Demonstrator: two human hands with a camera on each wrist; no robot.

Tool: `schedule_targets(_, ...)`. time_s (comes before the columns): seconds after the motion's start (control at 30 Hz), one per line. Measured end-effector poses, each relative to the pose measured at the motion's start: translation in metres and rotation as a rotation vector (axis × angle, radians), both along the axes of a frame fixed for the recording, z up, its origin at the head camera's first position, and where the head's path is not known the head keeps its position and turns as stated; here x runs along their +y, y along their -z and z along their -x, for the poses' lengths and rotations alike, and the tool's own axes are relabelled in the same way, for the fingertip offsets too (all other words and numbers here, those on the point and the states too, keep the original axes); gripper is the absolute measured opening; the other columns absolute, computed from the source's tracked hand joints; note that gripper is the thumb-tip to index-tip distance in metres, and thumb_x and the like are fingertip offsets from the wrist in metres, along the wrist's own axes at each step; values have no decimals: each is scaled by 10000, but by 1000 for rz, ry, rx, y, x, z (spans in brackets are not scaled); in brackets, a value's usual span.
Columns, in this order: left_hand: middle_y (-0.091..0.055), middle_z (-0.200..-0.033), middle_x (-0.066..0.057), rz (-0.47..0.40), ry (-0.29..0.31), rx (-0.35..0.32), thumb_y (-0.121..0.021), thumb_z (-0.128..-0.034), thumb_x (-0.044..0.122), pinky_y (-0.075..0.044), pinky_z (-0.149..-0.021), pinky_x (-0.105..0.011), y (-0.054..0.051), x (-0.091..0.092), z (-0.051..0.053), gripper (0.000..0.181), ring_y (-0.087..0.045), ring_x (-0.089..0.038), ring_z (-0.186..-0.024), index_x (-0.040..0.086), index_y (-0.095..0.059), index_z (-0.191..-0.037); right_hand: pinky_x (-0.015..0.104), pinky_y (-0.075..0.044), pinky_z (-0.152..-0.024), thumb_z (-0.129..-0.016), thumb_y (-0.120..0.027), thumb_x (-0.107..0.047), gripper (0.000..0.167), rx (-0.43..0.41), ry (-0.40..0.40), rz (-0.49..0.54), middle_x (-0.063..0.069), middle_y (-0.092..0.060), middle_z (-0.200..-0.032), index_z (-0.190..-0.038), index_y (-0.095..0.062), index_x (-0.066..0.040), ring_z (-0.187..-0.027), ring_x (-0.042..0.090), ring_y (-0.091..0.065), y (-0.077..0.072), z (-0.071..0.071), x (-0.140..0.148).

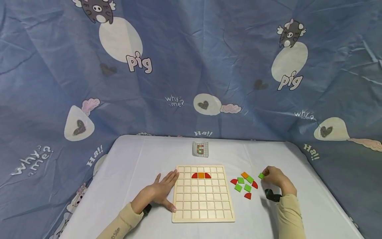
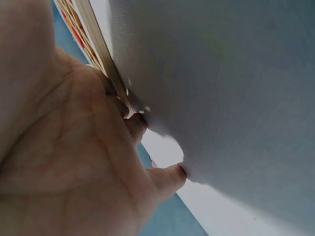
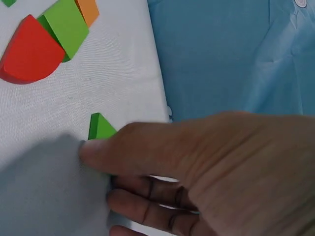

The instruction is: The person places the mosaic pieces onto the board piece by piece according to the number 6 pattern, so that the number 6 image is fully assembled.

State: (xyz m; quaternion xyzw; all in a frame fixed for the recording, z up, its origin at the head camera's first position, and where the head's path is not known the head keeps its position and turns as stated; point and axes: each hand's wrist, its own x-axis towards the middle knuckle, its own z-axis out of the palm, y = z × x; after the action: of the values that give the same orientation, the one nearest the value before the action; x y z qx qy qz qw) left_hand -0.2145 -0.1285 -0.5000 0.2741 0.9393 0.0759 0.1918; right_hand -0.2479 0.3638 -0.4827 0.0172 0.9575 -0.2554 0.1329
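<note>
A wooden grid board (image 1: 202,196) lies flat on the white table. In its second row from the top, an orange square tile (image 1: 201,175) sits between two red quarter-round tiles (image 1: 194,175). My left hand (image 1: 163,189) is spread along the board's left edge, fingers straight, fingertips and thumb touching its rim. Right of the loose tiles, my right hand (image 1: 274,176) pinches a green square tile (image 1: 261,176) between thumb and fingers. In the right wrist view the thumb covers part of that green tile (image 3: 101,127), which is at or close to the tabletop.
Between board and right hand lie several loose green square tiles (image 1: 247,188), an orange square tile (image 1: 244,175) and three red quarter-round tiles (image 1: 248,196). A small paper card with a coloured grid pattern (image 1: 200,149) lies behind the board. Blue printed cloth (image 1: 185,83) hangs behind the table (image 1: 143,156).
</note>
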Motion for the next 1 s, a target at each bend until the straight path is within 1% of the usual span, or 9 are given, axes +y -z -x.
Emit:
schedule_targets(0.13,-12,-1634,-137,5,5,5,-759,-573,704,-97,-1156,-631,1,0,0,1385,-59,-308,-1507,41,-34,-1549,406,-469,-745,-801,-690,-109,249,18,12,-15,128,-617,-906,-978,-604,44,-825,242,-548,1,2,-3)
schedule_targets(0.27,-12,-1633,-139,0,4,6,-762,-570,702,-94,-1157,-630,1,0,-1,1388,-60,-308,-1507,40,-33,-1549,374,-464,-705,-817,-684,-145,259,62,24,-38,131,-615,-899,-971,-592,43,-806,231,-545,3,5,-5)
schedule_targets(0.43,-15,-1633,-141,-2,4,7,-764,-571,700,-93,-1156,-631,1,0,0,1388,-63,-310,-1506,37,-35,-1548,389,-473,-709,-819,-686,-155,309,122,30,-33,157,-616,-924,-1012,-591,66,-820,247,-548,1,8,-12)
schedule_targets(0.7,-18,-1634,-135,5,5,12,-758,-569,704,-99,-1157,-630,1,0,0,1385,-66,-306,-1506,38,-40,-1549,450,-515,-750,-841,-668,-126,325,233,-17,-5,226,-637,-1025,-1086,-608,77,-910,326,-606,-10,9,-32)
schedule_targets(0.87,-25,-1633,-140,7,3,11,-759,-566,704,-104,-1156,-630,0,0,-1,1385,-71,-308,-1506,35,-46,-1548,444,-522,-749,-830,-663,-104,289,323,-41,-17,198,-641,-1012,-1066,-635,61,-902,323,-608,-17,11,-54)
schedule_targets(1.0,-25,-1633,-142,7,2,9,-760,-568,702,-102,-1156,-631,-1,0,-1,1384,-72,-312,-1505,32,-47,-1547,431,-525,-759,-856,-673,-119,264,358,-78,-13,164,-634,-1028,-1071,-648,31,-917,303,-602,-20,12,-77)
